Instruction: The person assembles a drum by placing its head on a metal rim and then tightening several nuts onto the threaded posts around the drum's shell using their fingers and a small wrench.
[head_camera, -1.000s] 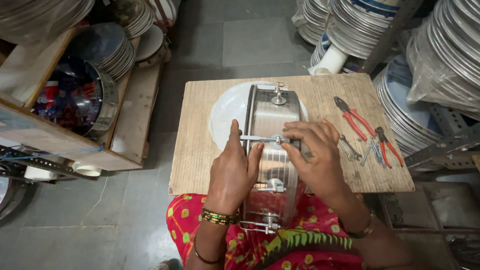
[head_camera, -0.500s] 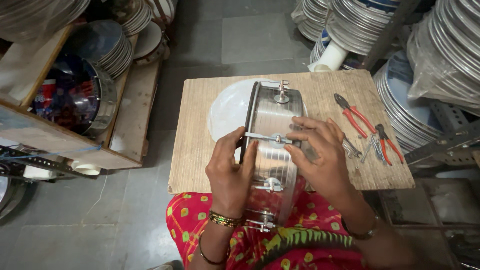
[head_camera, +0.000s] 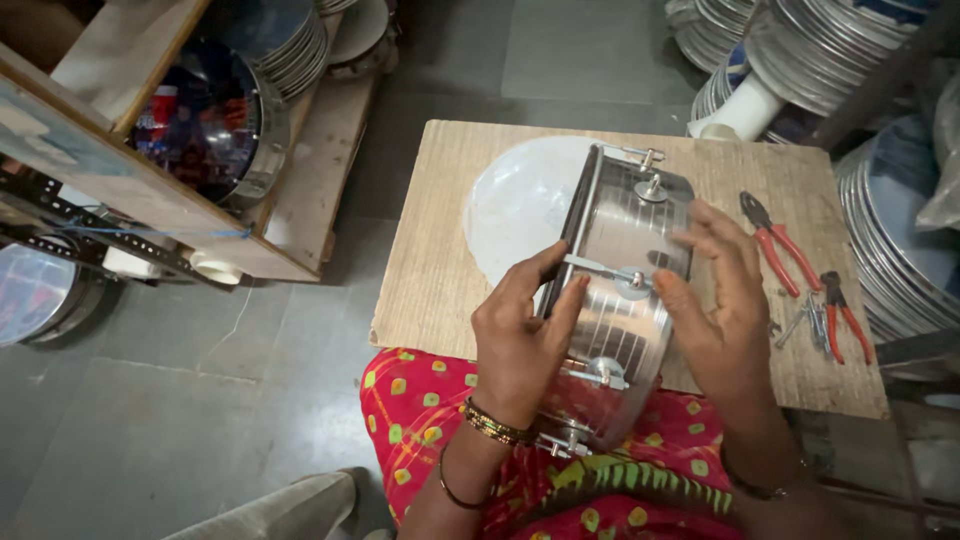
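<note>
One steel drum (head_camera: 622, 300) between left hand (head_camera: 520, 345), right hand (head_camera: 715, 310); two pliers (head_camera: 800, 265) beside

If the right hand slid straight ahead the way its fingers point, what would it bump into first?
Probably the metal drum shell. The right hand already rests against its side, fingers pointing up and left toward the tuning lug near the top. Depth is hard to judge.

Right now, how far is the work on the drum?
Looks done: several tension rods sit along the drum shell, and the white skin is on. In hand: the left hand grips the rim, the right hand rests on the shell, at the middle rod. Left: loose screws and pliers lie unused on the board.
</note>
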